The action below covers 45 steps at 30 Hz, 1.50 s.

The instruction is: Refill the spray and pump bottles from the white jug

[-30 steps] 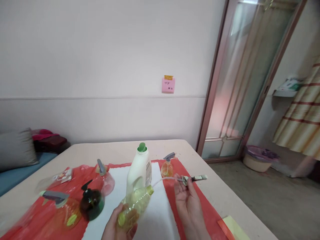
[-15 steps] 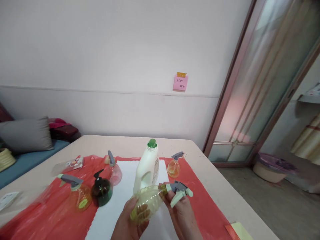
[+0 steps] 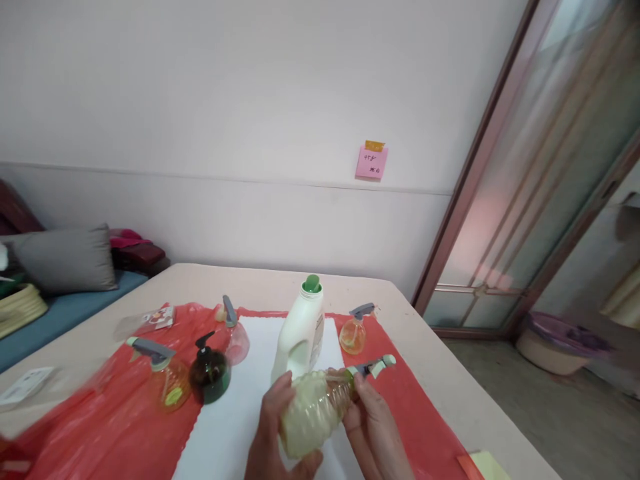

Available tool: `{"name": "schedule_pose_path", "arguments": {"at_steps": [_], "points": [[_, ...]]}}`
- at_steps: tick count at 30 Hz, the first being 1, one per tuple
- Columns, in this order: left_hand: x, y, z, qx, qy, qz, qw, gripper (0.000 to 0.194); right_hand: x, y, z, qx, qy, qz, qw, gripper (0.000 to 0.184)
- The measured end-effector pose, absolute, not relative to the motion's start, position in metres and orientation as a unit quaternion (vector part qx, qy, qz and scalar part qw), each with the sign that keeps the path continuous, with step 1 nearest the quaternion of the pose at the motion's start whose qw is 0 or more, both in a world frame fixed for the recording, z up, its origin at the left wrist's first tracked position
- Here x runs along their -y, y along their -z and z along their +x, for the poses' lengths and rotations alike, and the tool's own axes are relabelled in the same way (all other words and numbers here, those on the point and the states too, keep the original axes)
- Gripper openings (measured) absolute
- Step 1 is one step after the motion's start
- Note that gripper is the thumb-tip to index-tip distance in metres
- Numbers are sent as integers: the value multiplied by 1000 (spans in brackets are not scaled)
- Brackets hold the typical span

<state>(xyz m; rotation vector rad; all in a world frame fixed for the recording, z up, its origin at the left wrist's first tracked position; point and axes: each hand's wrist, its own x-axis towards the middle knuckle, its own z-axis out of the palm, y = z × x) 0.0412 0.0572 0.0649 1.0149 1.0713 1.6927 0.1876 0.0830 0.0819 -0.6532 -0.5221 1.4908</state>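
Note:
My left hand point(image 3: 275, 437) is wrapped round the body of a clear yellow spray bottle point(image 3: 315, 410), held tilted above the white sheet point(image 3: 235, 420). My right hand point(image 3: 370, 430) grips the bottle's neck just below the grey and pale green trigger head point(image 3: 373, 367), which sits on the bottle and points right. A white jug with a green cap point(image 3: 301, 330) stands just behind the bottle.
On the red plastic cover point(image 3: 120, 433) stand a yellow spray bottle point(image 3: 167, 380), a dark green pump bottle point(image 3: 209, 373), a pink spray bottle point(image 3: 235, 337) and a small orange spray bottle point(image 3: 354, 332). A sofa with a grey cushion point(image 3: 65, 260) lies left. A glass sliding door point(image 3: 540, 173) is right.
A second ago my right hand held the trigger head out of the bottle with its tube trailing; now the head sits on the bottle's neck. The view has swung slightly left.

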Motion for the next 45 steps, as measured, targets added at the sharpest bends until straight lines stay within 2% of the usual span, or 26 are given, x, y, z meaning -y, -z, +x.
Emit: {"name": "schedule_pose_path", "arguments": {"at_steps": [3, 4, 5, 7, 9, 11, 13, 16, 20, 23, 27, 29, 31, 36, 40, 45], "points": [[-53, -59, 47, -463, -617, 526, 358, 29, -84, -81, 190, 225, -668, -277, 653, 28], [-53, -56, 48, -465, -591, 557, 353, 27, -85, -80, 191, 221, -669, -282, 651, 28], [-54, -54, 48, -461, -572, 578, 355, 32, -87, -78, 192, 216, -670, -290, 648, 28], [-57, -50, 48, -442, -563, 591, 372, 56, -89, -75, 196, 212, -665, -312, 644, 30], [-61, -49, 47, -421, -586, 551, 419, 85, -91, -72, 198, 214, -652, -330, 648, 31], [-65, -51, 44, -415, -619, 452, 491, 98, -91, -72, 198, 220, -643, -333, 653, 32], [-68, -56, 40, -431, -617, 323, 574, 92, -91, -72, 198, 220, -641, -334, 655, 32], [-72, -61, 35, -439, -540, 164, 699, 73, -93, -71, 197, 213, -630, -354, 657, 36], [-74, -54, 35, -373, -448, 130, 802, 65, -94, -69, 196, 218, -629, -371, 648, 41], [-73, -43, 36, -402, -451, 246, 758, 64, -92, -68, 195, 206, -633, -382, 641, 41], [-70, -28, 40, -475, -571, 455, 491, 74, -90, -65, 189, 198, -656, -371, 627, 34], [-69, -23, 46, -479, -590, 500, 415, 67, -91, -62, 188, 190, -669, -356, 624, 33], [-68, -21, 50, -477, -588, 511, 406, 64, -93, -61, 189, 176, -670, -359, 626, 35], [-71, -30, 40, -450, -602, 461, 472, 86, -94, -64, 200, 186, -653, -375, 631, 42], [-74, -38, 25, -507, -520, 488, 484, 89, -88, -69, 197, 251, -644, -412, 594, 43], [-77, -35, 36, -551, -432, 487, 522, 71, -75, -72, 167, 390, -596, -414, 567, 43]]}}
